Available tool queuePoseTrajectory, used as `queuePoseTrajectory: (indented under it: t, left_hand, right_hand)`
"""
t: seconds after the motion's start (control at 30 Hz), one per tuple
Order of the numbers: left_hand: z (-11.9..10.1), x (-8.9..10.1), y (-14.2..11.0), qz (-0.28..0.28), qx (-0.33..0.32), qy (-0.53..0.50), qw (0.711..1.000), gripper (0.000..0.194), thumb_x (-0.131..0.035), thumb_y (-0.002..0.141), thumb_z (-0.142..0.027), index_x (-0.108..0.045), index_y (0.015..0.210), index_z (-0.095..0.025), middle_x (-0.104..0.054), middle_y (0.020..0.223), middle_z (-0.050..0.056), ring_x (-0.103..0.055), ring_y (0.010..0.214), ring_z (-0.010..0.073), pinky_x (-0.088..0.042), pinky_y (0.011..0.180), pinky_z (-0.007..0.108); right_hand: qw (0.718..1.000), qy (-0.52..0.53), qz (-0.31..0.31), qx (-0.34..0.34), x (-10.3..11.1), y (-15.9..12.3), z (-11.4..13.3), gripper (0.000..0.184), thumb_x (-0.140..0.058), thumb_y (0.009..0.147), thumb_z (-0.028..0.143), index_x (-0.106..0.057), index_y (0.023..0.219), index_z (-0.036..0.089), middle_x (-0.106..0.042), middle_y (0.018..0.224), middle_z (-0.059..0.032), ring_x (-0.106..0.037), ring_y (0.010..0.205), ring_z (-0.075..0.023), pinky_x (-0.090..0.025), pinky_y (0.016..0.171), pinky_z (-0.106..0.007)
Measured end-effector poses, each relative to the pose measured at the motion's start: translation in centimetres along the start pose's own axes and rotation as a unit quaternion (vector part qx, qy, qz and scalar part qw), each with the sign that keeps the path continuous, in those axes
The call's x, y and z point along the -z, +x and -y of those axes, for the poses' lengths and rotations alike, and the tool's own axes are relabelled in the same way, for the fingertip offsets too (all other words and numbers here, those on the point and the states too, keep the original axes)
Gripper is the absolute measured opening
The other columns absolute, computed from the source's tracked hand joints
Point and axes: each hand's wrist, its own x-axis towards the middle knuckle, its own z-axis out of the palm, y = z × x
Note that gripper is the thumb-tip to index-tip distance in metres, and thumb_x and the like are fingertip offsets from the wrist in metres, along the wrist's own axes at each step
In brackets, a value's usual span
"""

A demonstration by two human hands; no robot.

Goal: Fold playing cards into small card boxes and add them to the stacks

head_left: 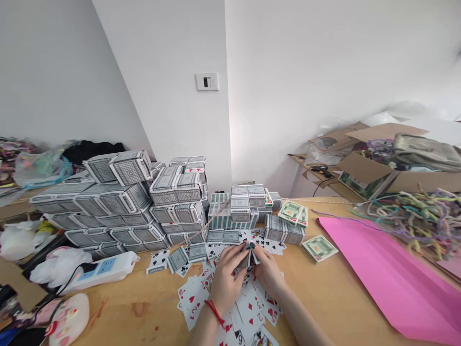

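Note:
My left hand [229, 269] and my right hand [265, 270] meet over the table, both closed on a folded playing card [245, 262] with a grey patterned back. Fingers cover much of it, so I cannot tell whether it is one card or several. Loose playing cards [248, 307] lie face up in a spread pile beneath my wrists. Just beyond my fingers, small grey-backed card blocks [216, 236] stand in a row. A few more cards [178, 259] rest to the left of my hands.
Tall stacks of folded-card blocks [133, 199] fill the back left. Green card boxes [320, 248] lie to the right, beside a pink sheet [382, 278]. A white power strip [104, 271] sits at left. Tangled yarn [414, 221] and an open carton [414, 180] occupy the far right.

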Motion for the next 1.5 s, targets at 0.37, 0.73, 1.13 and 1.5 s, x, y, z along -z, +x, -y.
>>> queuePoseTrajectory:
  t: [0.37, 0.73, 1.13, 1.5]
  left_hand:
    - [0.17, -0.64, -0.13, 0.061, 0.001, 0.006, 0.998, 0.051, -0.043, 0.084, -0.021, -0.029, 0.133, -0.030, -0.039, 0.136, 0.003, -0.030, 0.126, 0.0238, -0.035, 0.100, 0.047]
    - [-0.22, -0.77, -0.05, 0.060, -0.004, 0.020, 0.998, 0.053, -0.038, 0.084, -0.014, -0.029, 0.133, -0.031, -0.041, 0.133, 0.004, -0.035, 0.120, 0.0243, -0.036, 0.097, 0.049]
    - [-0.61, -0.57, -0.03, 0.059, 0.036, -0.013, 0.997, 0.060, -0.056, 0.068, -0.008, -0.044, 0.123, -0.030, -0.046, 0.116, 0.005, -0.047, 0.107, 0.0227, -0.042, 0.093, 0.039]
    - [-0.51, -0.78, 0.02, -0.073, 0.114, 0.024, 0.990, 0.039, -0.056, 0.068, -0.011, -0.045, 0.104, -0.024, -0.040, 0.109, 0.006, -0.049, 0.101, 0.0225, -0.045, 0.081, 0.038]
  right_hand:
    - [0.999, 0.030, -0.042, -0.014, 0.46, 0.26, -0.02, 0.018, -0.069, 0.066, 0.035, -0.064, 0.076, 0.021, -0.057, 0.067, 0.0017, -0.049, 0.056, -0.0121, -0.037, 0.047, -0.021]
    - [0.998, 0.026, -0.049, -0.017, 0.36, 0.26, 0.04, 0.021, -0.068, 0.066, 0.038, -0.061, 0.076, 0.021, -0.060, 0.069, 0.0020, -0.053, 0.059, -0.0147, -0.038, 0.047, -0.022]
    - [0.999, -0.001, -0.039, -0.012, 0.63, 0.29, -0.53, 0.021, -0.068, 0.066, 0.036, -0.059, 0.078, 0.022, -0.054, 0.063, 0.0049, -0.047, 0.049, -0.0110, -0.034, 0.042, -0.021]
    - [0.999, -0.051, -0.006, 0.008, 0.32, -0.33, -0.13, 0.036, -0.063, 0.070, 0.039, -0.057, 0.102, 0.025, -0.062, 0.088, -0.0022, -0.057, 0.081, -0.0200, -0.045, 0.070, -0.031]
